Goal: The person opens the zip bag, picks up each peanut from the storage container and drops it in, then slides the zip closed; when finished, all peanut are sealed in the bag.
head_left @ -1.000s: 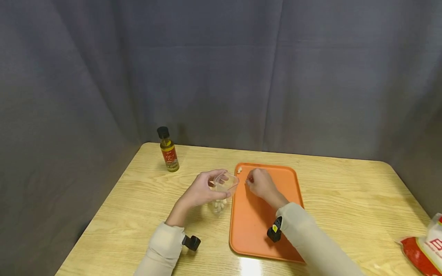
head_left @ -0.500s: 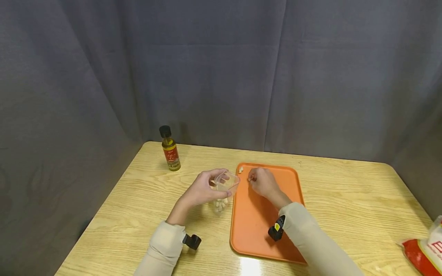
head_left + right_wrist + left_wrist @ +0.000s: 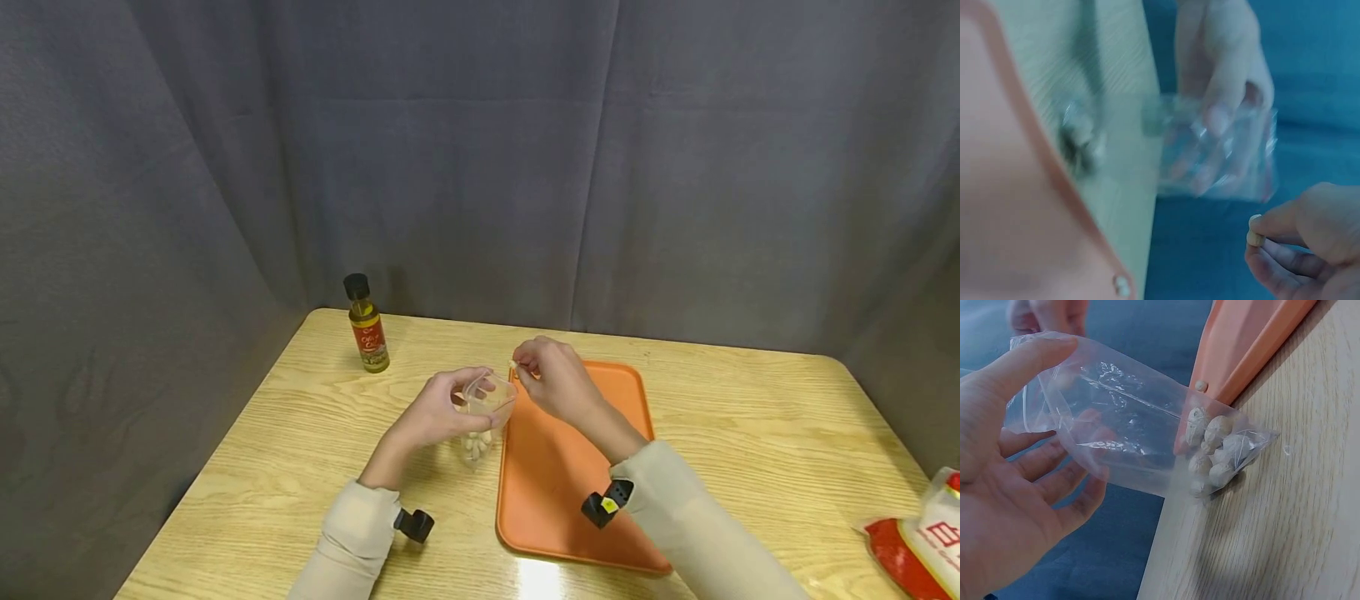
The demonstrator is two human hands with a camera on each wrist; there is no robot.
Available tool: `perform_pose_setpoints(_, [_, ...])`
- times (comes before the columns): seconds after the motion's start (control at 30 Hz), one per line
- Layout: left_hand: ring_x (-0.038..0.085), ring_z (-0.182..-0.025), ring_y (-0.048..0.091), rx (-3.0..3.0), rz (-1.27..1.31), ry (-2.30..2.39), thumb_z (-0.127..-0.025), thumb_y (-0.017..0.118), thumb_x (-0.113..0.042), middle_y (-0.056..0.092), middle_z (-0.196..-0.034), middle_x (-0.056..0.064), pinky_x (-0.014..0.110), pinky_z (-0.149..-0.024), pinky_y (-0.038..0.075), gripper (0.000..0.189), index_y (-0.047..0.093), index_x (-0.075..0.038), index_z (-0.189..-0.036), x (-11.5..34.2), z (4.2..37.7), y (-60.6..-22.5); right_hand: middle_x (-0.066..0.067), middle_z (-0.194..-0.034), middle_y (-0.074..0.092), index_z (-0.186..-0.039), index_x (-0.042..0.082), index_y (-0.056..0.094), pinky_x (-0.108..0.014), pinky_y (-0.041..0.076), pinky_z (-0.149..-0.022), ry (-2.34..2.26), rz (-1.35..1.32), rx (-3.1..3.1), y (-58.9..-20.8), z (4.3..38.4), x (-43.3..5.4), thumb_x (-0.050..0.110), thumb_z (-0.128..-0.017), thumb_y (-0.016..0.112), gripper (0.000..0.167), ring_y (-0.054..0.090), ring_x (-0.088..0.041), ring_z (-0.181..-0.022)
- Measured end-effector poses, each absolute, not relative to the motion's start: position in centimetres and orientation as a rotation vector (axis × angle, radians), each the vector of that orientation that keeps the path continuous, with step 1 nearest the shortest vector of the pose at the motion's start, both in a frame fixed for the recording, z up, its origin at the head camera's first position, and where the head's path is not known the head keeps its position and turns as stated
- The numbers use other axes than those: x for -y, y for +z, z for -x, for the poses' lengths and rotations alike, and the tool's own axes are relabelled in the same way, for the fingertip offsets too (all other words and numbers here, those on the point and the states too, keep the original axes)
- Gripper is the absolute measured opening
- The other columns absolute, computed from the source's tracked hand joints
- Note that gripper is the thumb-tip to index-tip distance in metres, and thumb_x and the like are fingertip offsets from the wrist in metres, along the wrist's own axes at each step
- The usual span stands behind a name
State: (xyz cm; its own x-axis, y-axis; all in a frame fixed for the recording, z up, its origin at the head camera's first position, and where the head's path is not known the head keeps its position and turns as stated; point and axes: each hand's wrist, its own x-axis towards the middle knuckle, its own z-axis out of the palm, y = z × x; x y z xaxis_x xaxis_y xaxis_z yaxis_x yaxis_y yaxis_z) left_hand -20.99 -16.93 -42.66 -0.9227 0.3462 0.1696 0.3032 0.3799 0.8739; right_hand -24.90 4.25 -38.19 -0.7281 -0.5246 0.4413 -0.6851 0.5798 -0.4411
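My left hand (image 3: 435,412) holds a clear plastic zip bag (image 3: 1129,419) by its upper part, thumb on one side and fingers on the other, its mouth spread. Several pale unshelled peanuts (image 3: 1213,447) lie in the bag's bottom, by the tray's left edge. My right hand (image 3: 558,379) is above the far left corner of the orange tray (image 3: 558,508). Between thumb and fingers it pinches a small peanut (image 3: 1255,237), apart from the bag. In the right wrist view a small pale peanut (image 3: 1122,286) lies inside the tray's rim.
An olive oil bottle (image 3: 368,337) with a black cap stands at the back left of the wooden table (image 3: 750,442). A red and white packet (image 3: 918,537) lies at the right edge. Dark curtains (image 3: 465,167) hang behind and at the sides.
My right hand has moved from over the tray up and left to its far left corner, a peanut now visible at its fingertips. The left hand stays put with the bag.
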Motion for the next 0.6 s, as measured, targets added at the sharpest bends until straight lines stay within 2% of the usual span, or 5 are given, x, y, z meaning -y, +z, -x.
perform_pose_setpoints(0.13, [0.030, -0.110, 0.060, -2.564, -0.627, 1.623, -0.080, 0.080, -0.016, 0.065, -0.121, 0.017, 0.044, -0.091, 0.047, 0.068, 0.052, 0.001, -0.141, 17.0, 21.1, -42.7, -0.008, -0.087, 0.067, -0.094, -0.001, 0.073, -0.035, 0.055, -0.069, 0.880, -1.058, 2.521, -37.1, 23.8, -3.6, -0.004, -0.085, 0.072, 0.010, 0.065, -0.021, -0.076])
perform_pose_setpoints(0.33, [0.037, -0.109, 0.059, -2.554, -0.643, 1.637, -0.081, 0.081, -0.018, 0.066, -0.120, 0.017, 0.048, -0.091, 0.047, 0.065, 0.056, 0.000, -0.137, 17.1, 21.0, -42.7, -0.007, -0.087, 0.066, -0.095, 0.000, 0.074, -0.033, 0.054, -0.070, 0.883, -1.126, 2.501, -36.6, 22.7, -2.7, -0.004, -0.084, 0.073, 0.012, 0.064, -0.019, -0.076])
perform_pose_setpoints(0.43, [0.037, -0.108, 0.059, -2.554, -0.647, 1.638, -0.081, 0.081, -0.019, 0.065, -0.120, 0.018, 0.049, -0.090, 0.047, 0.063, 0.057, 0.000, -0.136, 17.1, 21.0, -42.6, -0.006, -0.086, 0.066, -0.095, 0.000, 0.074, -0.032, 0.054, -0.069, 0.889, -1.135, 2.496, -36.6, 22.6, -2.6, -0.004, -0.084, 0.073, 0.012, 0.064, -0.018, -0.075])
perform_pose_setpoints(0.6, [0.035, -0.107, 0.060, -2.560, -0.654, 1.637, -0.080, 0.082, -0.020, 0.067, -0.117, 0.012, 0.050, -0.090, 0.048, 0.061, 0.059, -0.001, -0.134, 17.0, 21.0, -42.5, -0.006, -0.084, 0.065, -0.095, 0.000, 0.074, -0.032, 0.054, -0.069, 0.911, -1.145, 2.488, -36.6, 22.4, -2.5, -0.005, -0.083, 0.073, 0.013, 0.063, -0.018, -0.075])
